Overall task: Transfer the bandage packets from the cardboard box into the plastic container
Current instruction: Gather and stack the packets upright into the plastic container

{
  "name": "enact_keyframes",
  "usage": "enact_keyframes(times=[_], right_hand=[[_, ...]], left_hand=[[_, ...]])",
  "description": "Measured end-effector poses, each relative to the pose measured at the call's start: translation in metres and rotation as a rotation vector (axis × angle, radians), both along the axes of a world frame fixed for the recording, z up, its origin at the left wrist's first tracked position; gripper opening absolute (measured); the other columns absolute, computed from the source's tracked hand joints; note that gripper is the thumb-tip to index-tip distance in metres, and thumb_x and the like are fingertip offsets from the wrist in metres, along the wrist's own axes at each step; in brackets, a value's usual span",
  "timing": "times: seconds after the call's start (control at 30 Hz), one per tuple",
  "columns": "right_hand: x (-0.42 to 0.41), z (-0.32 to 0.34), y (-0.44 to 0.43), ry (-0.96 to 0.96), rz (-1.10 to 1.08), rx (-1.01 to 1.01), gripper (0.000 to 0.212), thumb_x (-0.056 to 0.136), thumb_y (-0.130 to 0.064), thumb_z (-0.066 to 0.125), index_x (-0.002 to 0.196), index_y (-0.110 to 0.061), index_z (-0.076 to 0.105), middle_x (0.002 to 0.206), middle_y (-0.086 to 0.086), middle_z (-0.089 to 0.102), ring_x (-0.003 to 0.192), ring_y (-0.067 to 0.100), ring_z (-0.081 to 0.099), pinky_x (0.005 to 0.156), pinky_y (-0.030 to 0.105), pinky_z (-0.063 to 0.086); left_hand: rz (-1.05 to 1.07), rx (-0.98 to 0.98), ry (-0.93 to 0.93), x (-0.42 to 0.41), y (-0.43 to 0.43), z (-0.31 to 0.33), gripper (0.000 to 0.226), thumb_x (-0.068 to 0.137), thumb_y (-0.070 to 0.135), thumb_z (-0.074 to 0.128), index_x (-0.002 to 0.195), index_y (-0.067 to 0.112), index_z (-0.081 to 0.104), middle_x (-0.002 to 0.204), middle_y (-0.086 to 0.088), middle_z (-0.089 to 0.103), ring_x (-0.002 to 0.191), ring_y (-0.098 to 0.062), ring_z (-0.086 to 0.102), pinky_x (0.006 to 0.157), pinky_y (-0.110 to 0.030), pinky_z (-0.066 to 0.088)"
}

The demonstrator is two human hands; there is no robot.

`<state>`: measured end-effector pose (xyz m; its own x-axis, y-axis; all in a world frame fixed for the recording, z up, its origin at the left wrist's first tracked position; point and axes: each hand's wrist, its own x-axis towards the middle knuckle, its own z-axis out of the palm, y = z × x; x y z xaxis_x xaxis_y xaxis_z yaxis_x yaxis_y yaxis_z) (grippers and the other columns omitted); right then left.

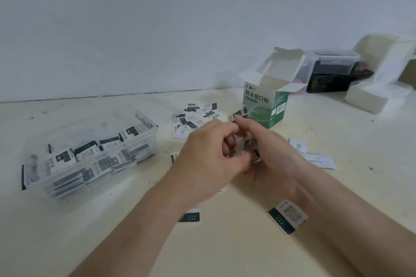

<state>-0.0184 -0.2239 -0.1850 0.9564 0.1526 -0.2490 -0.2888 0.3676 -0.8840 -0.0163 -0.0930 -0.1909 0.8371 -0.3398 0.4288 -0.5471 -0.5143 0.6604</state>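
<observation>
Our left hand (209, 148) and right hand (276, 159) meet above the middle of the bench (225, 249). Both are curled round a small bundle of packets (245, 146), the right cupping from below, the left pinching on top. Motion blur hides how many packets the grip holds. We judge the two hands are squaring the bundle so it slots in flat.

The plastic container (153, 139) sits to the left, already well filled with packets in rows, within easy reach. The cardboard box (265, 105) stands upright just beyond the hands with its flaps open. Loose packets (193, 117) lie scattered between box and container, with more nearer us, probably tipped out for easier gathering.
</observation>
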Motion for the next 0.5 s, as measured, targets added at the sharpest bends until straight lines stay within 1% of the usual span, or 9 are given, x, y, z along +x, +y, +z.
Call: enact_keyframes(times=[0.07, 0.13, 0.2, 0.23, 0.27, 0.33, 0.4, 0.43, 0.5], right_hand=[[0.002, 0.002, -0.007, 0.014, -0.095, 0.021, 0.026, 0.097, -0.031, 0.051, 0.086, -0.010, 0.063, 0.071, 0.008, 0.059, 0.061, 0.019, 0.057, 0.054, 0.028, 0.045], [0.003, 0.003, -0.013, 0.006, -0.124, 0.076, 0.024, 0.100, -0.029, 0.047, 0.097, -0.009, 0.060, 0.075, 0.011, 0.062, 0.067, 0.023, 0.066, 0.056, 0.032, 0.051], [0.002, 0.003, -0.013, -0.010, -0.073, 0.129, 0.026, 0.101, -0.030, 0.044, 0.099, -0.008, 0.057, 0.075, 0.015, 0.064, 0.071, 0.029, 0.070, 0.061, 0.036, 0.056], [0.001, 0.003, -0.012, -0.021, -0.037, 0.130, 0.026, 0.102, -0.031, 0.043, 0.101, -0.008, 0.055, 0.070, 0.014, 0.062, 0.068, 0.030, 0.069, 0.060, 0.036, 0.056], [0.000, 0.003, -0.011, -0.028, -0.003, 0.120, 0.026, 0.101, -0.032, 0.044, 0.102, -0.008, 0.054, 0.065, 0.012, 0.057, 0.062, 0.029, 0.065, 0.057, 0.035, 0.054], [-0.001, 0.002, -0.008, -0.024, 0.049, 0.065, 0.027, 0.099, -0.036, 0.048, 0.102, -0.010, 0.052, 0.060, 0.006, 0.045, 0.051, 0.022, 0.053, 0.048, 0.029, 0.046], [-0.001, 0.000, -0.008, -0.013, 0.087, -0.008, 0.029, 0.097, -0.039, 0.050, 0.103, -0.011, 0.053, 0.059, 0.002, 0.039, 0.048, 0.017, 0.045, 0.041, 0.022, 0.037], [-0.001, 0.000, -0.007, -0.010, 0.102, -0.026, 0.030, 0.096, -0.040, 0.051, 0.104, -0.011, 0.053, 0.060, 0.001, 0.037, 0.047, 0.015, 0.041, 0.039, 0.020, 0.032], [0.000, -0.001, -0.007, -0.008, 0.106, -0.043, 0.031, 0.096, -0.039, 0.052, 0.107, -0.010, 0.055, 0.061, 0.000, 0.036, 0.046, 0.011, 0.035, 0.037, 0.018, 0.024]], left_hand=[[-0.097, 0.042, 0.252, 0.000, 0.013, 0.013, 0.045, 0.071, 0.040, 0.079, 0.113, 0.043, 0.064, 0.096, 0.016, 0.061, 0.085, -0.001, 0.061, 0.084, -0.026, 0.054], [-0.089, 0.173, 0.334, 0.002, 0.034, 0.024, 0.047, 0.073, 0.035, 0.080, 0.115, 0.046, 0.061, 0.101, 0.025, 0.061, 0.094, 0.006, 0.058, 0.091, -0.023, 0.051], [-0.062, 0.536, 0.341, 0.003, 0.050, 0.026, 0.059, 0.072, 0.040, 0.080, 0.124, 0.050, 0.054, 0.117, 0.029, 0.053, 0.111, 0.007, 0.049, 0.099, -0.026, 0.044], [-0.062, 0.722, 0.343, 0.004, 0.053, 0.025, 0.066, 0.071, 0.045, 0.079, 0.129, 0.049, 0.048, 0.126, 0.027, 0.046, 0.119, 0.003, 0.043, 0.104, -0.029, 0.040], [-0.063, 0.831, 0.346, 0.005, 0.053, 0.022, 0.070, 0.070, 0.047, 0.079, 0.131, 0.048, 0.045, 0.130, 0.023, 0.043, 0.122, -0.001, 0.040, 0.105, -0.031, 0.038], [-0.030, 0.797, 0.383, 0.007, 0.050, 0.019, 0.062, 0.070, 0.042, 0.081, 0.124, 0.046, 0.052, 0.117, 0.016, 0.048, 0.111, -0.004, 0.047, 0.097, -0.029, 0.042], [-0.011, 0.669, 0.417, 0.008, 0.047, 0.017, 0.048, 0.070, 0.035, 0.083, 0.111, 0.044, 0.059, 0.096, 0.017, 0.050, 0.087, -0.002, 0.053, 0.078, -0.024, 0.045], [-0.009, 0.624, 0.424, 0.008, 0.047, 0.016, 0.041, 0.071, 0.031, 0.083, 0.105, 0.042, 0.063, 0.087, 0.016, 0.049, 0.076, -0.001, 0.051, 0.069, -0.022, 0.044], [-0.018, 0.539, 0.412, 0.011, 0.048, 0.011, 0.024, 0.074, 0.021, 0.080, 0.092, 0.034, 0.069, 0.074, 0.015, 0.049, 0.061, 0.000, 0.047, 0.060, -0.019, 0.043]])
